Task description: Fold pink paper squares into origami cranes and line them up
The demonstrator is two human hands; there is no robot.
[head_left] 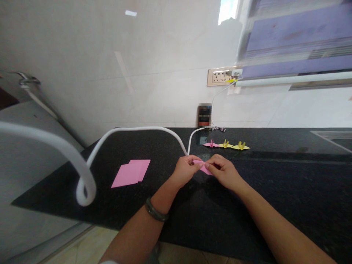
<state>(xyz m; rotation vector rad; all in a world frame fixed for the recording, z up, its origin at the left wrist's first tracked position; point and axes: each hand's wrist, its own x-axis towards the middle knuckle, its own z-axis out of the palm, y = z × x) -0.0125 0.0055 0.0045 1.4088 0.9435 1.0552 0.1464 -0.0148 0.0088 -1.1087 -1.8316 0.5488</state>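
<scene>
The left hand [186,170] and right hand [223,171] both pinch the small pink paper [205,170] between them over the black table [275,183], and I think it could rip or bend crooked if they tug too hard.

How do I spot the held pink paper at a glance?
Find the black countertop, then the row of folded paper birds toward its back. Just nearer, the left hand and right hand pinch the pink paper. Unlike the larger pink sheets lying flat to the left, it is narrow and held.
</scene>
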